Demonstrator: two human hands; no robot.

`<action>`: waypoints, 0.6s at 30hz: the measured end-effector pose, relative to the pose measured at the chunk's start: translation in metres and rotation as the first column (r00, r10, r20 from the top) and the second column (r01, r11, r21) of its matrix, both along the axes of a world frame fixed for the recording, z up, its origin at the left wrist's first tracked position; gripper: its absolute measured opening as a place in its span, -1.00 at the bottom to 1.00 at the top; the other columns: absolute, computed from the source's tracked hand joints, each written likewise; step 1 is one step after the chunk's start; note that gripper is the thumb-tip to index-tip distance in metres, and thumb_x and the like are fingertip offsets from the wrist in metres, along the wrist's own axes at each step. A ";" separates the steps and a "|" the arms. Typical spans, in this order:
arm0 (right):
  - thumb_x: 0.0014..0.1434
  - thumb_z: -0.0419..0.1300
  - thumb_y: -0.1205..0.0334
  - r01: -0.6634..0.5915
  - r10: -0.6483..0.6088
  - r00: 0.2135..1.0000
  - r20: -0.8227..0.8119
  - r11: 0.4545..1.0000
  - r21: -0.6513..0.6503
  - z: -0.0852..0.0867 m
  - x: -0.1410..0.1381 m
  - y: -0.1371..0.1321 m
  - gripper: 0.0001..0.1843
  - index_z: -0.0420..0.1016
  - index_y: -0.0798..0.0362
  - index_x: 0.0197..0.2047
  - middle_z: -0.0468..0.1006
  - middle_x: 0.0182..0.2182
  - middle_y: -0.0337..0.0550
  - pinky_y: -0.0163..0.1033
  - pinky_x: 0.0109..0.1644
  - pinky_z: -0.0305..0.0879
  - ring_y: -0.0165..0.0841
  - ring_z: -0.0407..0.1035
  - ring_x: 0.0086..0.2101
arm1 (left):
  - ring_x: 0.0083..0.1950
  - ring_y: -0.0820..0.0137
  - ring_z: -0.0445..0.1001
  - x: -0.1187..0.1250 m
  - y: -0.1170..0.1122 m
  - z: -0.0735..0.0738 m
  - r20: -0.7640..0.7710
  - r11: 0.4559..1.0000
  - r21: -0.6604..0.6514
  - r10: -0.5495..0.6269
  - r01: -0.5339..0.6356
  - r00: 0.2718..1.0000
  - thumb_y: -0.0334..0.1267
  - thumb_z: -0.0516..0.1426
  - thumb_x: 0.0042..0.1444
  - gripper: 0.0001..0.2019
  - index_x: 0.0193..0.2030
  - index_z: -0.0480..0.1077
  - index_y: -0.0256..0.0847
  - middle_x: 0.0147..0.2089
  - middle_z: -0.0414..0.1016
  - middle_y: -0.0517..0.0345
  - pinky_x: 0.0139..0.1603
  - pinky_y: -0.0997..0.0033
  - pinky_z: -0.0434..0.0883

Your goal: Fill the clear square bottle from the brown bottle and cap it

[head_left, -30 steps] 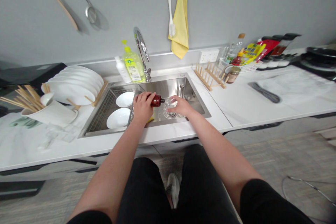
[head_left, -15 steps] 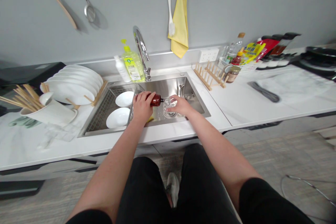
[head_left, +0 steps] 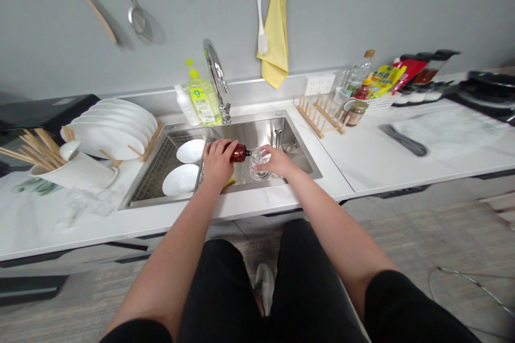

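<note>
Pouring, probably; left hand [head_left: 217,163] clasps glossy brown bottle [head_left: 238,153], right hand [head_left: 277,161] half-curls round clear cup [head_left: 258,157] over steel sink [head_left: 257,129]; next needs steady aim

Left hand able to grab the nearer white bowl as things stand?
Probably not without freeing its fingers: the left hand is wrapped around the brown bottle. The nearer white bowl itself lies close by, uncovered.

Plain gry wall [head_left: 193,5] behind wht marble-look ctr [head_left: 362,155] w/ cabs [head_left: 366,203] underneath, streaky gry-brn flr [head_left: 454,236] below.
</note>
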State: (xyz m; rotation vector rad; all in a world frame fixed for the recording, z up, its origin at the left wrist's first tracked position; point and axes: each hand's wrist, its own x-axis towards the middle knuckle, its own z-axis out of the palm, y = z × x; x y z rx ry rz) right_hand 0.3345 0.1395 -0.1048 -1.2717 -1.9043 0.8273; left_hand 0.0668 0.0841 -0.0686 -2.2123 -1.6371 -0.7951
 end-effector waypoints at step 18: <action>-0.02 0.77 0.03 -0.006 0.006 1.000 0.014 1.000 0.005 0.000 0.000 0.001 -0.24 0.64 -0.12 0.19 0.79 0.03 -0.17 0.00 0.21 0.55 -0.08 0.70 0.02 | 0.58 -0.11 0.42 -0.001 0.001 -0.001 -0.016 1.000 0.017 -0.006 0.006 1.000 -0.39 0.16 0.40 -0.40 0.55 0.52 -0.03 0.51 0.57 -0.14 0.63 -0.22 0.20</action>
